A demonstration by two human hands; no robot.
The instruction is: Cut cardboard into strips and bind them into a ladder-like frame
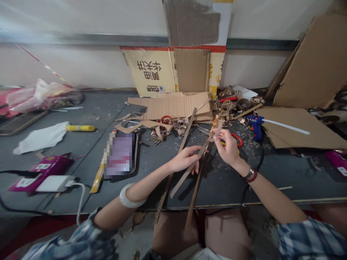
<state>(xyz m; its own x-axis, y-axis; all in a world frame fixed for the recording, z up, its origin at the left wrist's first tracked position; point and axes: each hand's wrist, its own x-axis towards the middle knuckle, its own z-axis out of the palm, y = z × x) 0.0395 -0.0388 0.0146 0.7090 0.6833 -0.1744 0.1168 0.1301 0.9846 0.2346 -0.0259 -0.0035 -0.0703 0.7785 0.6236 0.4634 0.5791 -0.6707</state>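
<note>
A thin cardboard strip (181, 183) runs diagonally between my hands above the dark table. My left hand (188, 159) pinches it around the middle, with the lower end sticking out toward me. At the upper end my right hand (227, 146) has its thumb and fingers closed on the strip, where a pale paper piece (219, 126) curls up. A corrugated strip (187, 133) lies beside my left hand and passes under the left forearm. Another narrow strip (193, 202) hangs over the table edge. Scissors with red and yellow handles (238, 140) lie just behind my right hand, partly hidden.
A blue glue gun (255, 126) with a white stick lies at right near a cardboard sheet (300, 126). Cardboard scraps (176, 106) and curled strips cover the back. To the left are a phone (120, 155), a yellow marker (80, 128) and a purple power strip (43, 171).
</note>
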